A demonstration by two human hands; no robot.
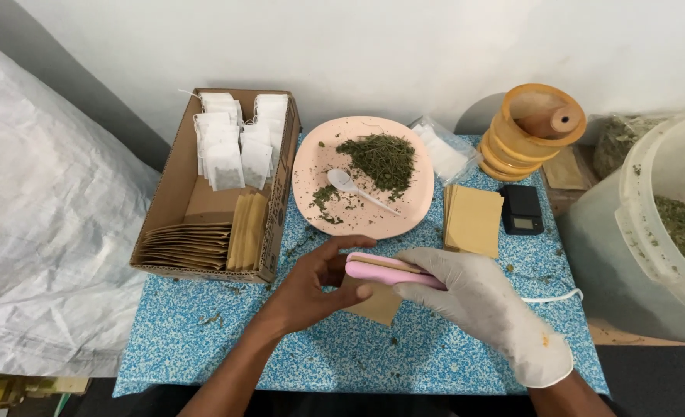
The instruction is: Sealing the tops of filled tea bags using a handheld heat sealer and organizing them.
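Note:
My right hand (478, 305), in a white glove, grips a pink hand-held sealer (385, 270) that is clamped over the top of a brown paper envelope (377, 306). My bare left hand (315, 286) steadies the envelope, thumb under the sealer's tip and fingers curled above it. Just beyond my hands a pink plate (315, 166) carries dried green herb (381, 160) and a white plastic spoon (350, 185).
A cardboard box (169, 197) at left holds white tea bags and brown envelopes. Right of the plate lie a stack of brown envelopes (474, 220), a small black scale (521, 209), a clear bag of white filters (443, 154), stacked wooden rings (532, 131) and a big herb bucket (659, 232).

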